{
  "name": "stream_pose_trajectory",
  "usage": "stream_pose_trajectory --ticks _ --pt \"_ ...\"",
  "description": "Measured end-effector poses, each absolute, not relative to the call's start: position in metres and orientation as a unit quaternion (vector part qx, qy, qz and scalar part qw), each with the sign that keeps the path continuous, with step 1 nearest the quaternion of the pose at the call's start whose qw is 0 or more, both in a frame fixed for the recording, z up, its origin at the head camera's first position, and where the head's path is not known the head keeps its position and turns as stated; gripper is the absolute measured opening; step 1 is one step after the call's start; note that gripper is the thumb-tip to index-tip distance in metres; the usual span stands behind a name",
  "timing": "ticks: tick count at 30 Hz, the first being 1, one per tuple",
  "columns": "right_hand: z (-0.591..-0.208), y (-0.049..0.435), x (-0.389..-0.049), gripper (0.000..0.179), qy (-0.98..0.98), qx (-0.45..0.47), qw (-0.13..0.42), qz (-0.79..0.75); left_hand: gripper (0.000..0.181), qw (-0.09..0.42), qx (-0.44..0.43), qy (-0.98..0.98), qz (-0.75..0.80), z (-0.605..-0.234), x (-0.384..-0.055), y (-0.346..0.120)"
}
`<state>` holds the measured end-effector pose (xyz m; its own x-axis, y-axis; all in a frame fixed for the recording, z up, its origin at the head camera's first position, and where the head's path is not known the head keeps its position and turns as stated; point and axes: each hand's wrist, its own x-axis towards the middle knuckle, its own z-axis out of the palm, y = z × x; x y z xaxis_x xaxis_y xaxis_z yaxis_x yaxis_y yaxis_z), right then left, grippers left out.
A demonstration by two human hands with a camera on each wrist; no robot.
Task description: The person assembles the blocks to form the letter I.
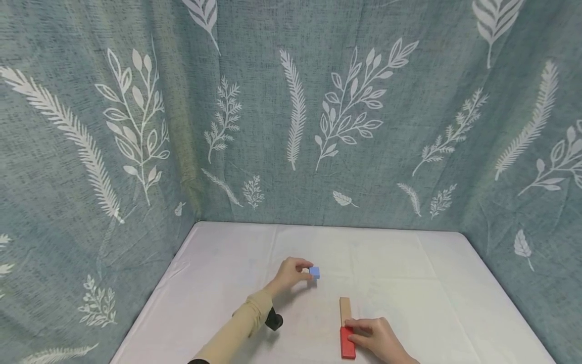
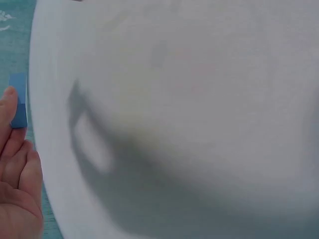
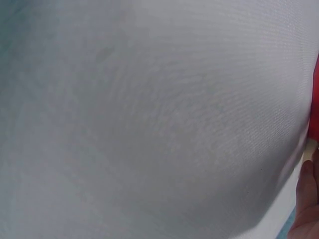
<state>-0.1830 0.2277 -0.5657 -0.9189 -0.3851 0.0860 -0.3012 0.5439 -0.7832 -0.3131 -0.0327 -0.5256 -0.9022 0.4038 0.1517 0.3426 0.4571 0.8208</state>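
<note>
In the head view my left hand [image 1: 291, 273] pinches a small blue block [image 1: 314, 273] between thumb and fingertips. It is held over the white table, with a shadow below. The left wrist view shows the same blue block [image 2: 18, 99] at its left edge. My right hand [image 1: 375, 336] has thumb and index finger on a red block [image 1: 347, 346] lying near the front of the table. A plain wooden block [image 1: 345, 309] lies end to end with the red one, on its far side. The index fingertip is by their joint. Only a sliver of red block [image 3: 315, 109] shows in the right wrist view.
A white cloth covers the table [image 1: 409, 273]. Blue-green curtains [image 1: 273, 126] with white leaf prints hang behind it and along both sides. A black device [image 1: 274, 320] sits under my left wrist, beside the beige sleeve [image 1: 241, 323].
</note>
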Motion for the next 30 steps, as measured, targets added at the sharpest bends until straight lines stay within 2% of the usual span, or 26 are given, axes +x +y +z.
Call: stream_pose_trajectory --ticks 20,30 --pt "-0.567 0.228 -0.184 0.037 0.879 -0.198 0.044 -0.433 0.032 0.037 0.238 0.833 0.497 -0.468 -0.327 -0.019" --pt "-0.565 0.227 -0.184 0.038 0.880 -0.188 0.055 -0.433 0.033 0.034 0.217 0.813 0.538 -0.454 -0.330 -0.004"
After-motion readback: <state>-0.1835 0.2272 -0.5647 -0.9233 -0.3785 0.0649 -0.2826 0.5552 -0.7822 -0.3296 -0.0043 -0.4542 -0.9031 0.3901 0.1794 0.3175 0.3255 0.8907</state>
